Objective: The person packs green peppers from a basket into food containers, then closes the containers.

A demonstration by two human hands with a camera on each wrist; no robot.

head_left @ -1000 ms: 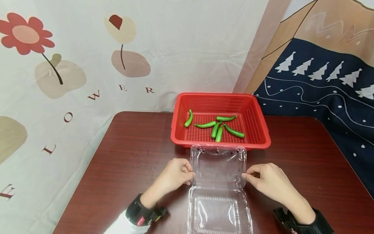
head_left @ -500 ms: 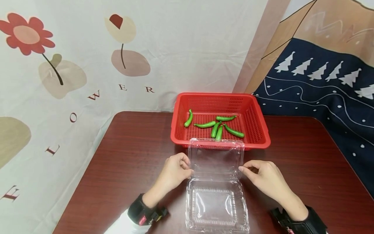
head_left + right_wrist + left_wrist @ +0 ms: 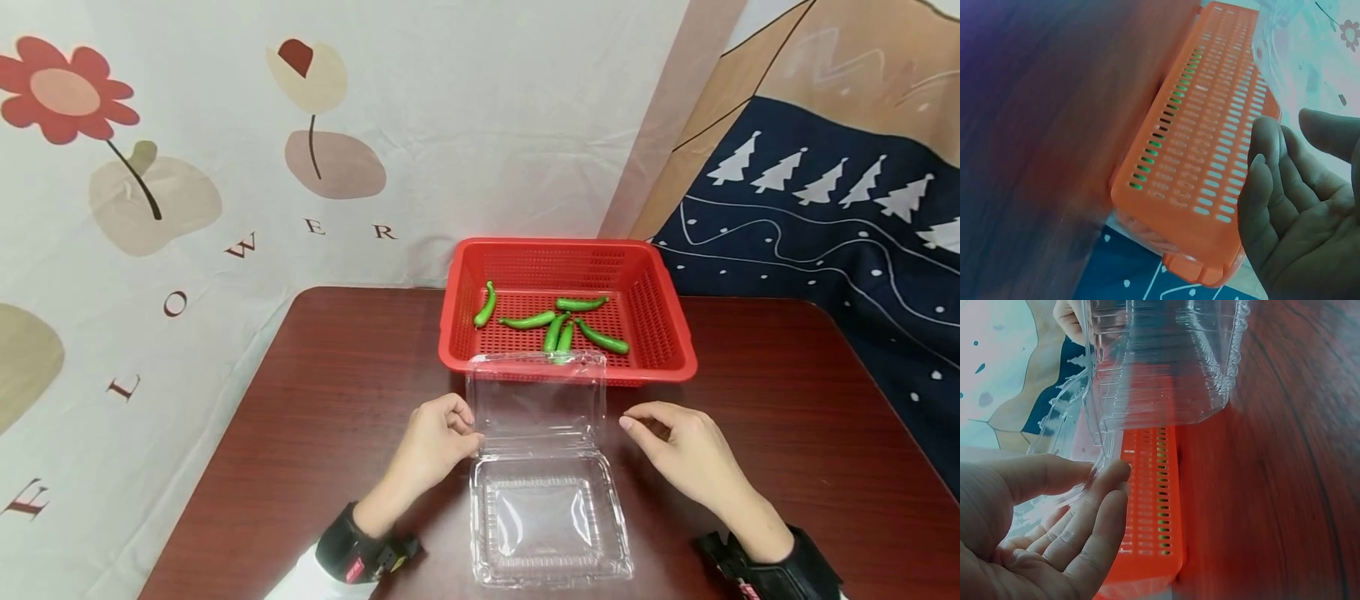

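A clear plastic clamshell box (image 3: 551, 521) stands unfolded in the head view, its lid (image 3: 536, 408) tipped up toward the red basket and overlapping the basket's front rim. My left hand (image 3: 442, 437) pinches the box's left edge near the hinge; the left wrist view shows thumb and forefinger on that clear edge (image 3: 1100, 453). Off the box's right side, my right hand (image 3: 686, 450) hangs with loosely bent fingers, a gap between them and the plastic. In the right wrist view its thumb and fingertips (image 3: 1264, 134) are apart, holding nothing.
Behind the box a red perforated basket (image 3: 555, 244) holds several green peppers (image 3: 602, 337). Both sit on a dark red wooden table (image 3: 360, 358). A printed cloth (image 3: 480, 125) hangs along the table's back edge.
The clamshell box has moved away from me, then to the left, its lid now reaching over the basket rim. My left hand moved with it; my right hand let go of its edge.
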